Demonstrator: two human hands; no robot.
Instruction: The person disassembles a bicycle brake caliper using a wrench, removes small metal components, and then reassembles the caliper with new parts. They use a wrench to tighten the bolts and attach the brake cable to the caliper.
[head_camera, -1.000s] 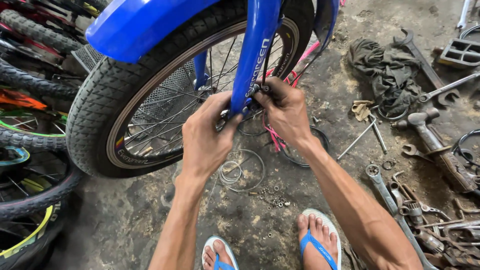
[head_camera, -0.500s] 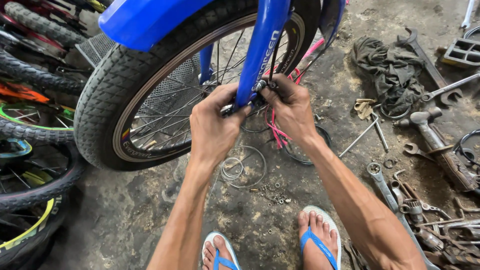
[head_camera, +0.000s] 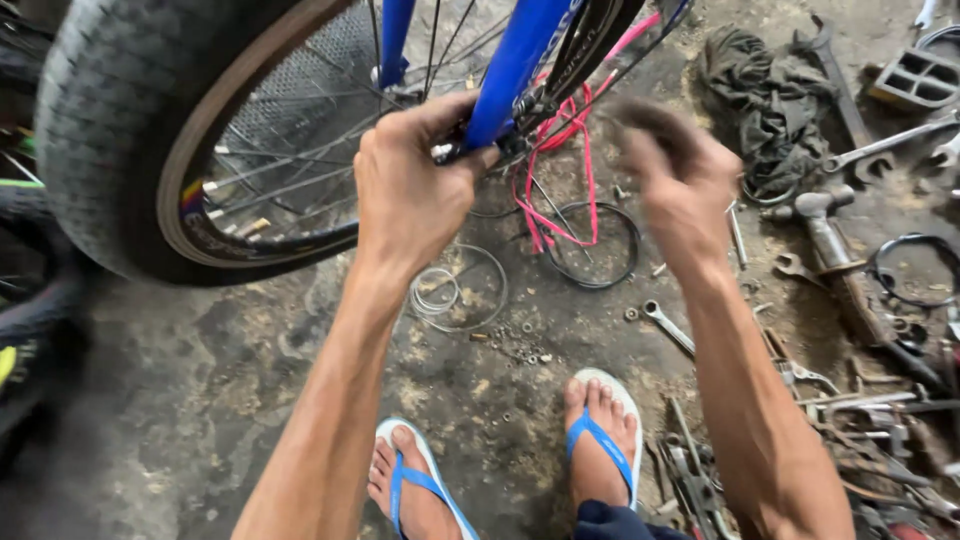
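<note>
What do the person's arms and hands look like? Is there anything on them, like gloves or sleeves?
No gloves and no sleeves: both arms are bare as far up as the picture shows. The left hand and right hand carry no rings, watch or bands that I can see. The right hand is blurred. Both arms look lean, with grimy, smudged fingers.

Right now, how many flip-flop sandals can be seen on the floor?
2: the left sandal at the bottom centre and the right sandal beside it, both blue-strapped and worn on the person's feet. None looks hidden.
</note>
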